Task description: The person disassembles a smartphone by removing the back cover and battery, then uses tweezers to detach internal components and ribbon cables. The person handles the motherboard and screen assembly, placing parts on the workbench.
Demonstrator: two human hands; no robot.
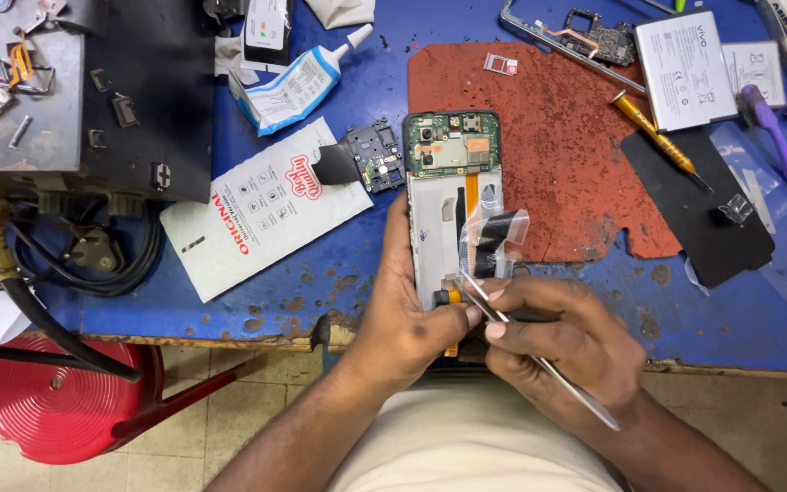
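An opened phone [453, 196] with its back off lies upright on the blue table [339, 273], its circuit board showing at the top. My left hand [403, 319] grips the phone's lower left side, thumb pressing near an orange flex part [448, 296]. My right hand [562, 342] holds metal tweezers [539, 360], whose tips reach the phone's lower middle beside a clear plastic film with a black strip [494, 237].
A red mat [557, 155] lies under the phone's right side. A glue tube [298, 87], a white packet [261, 214], a black cover piece [371, 155], a yellow screwdriver [653, 137], a battery [685, 68], purple tools [785, 155] and a dark box [75, 91] surround it. A red stool [56, 396] stands below.
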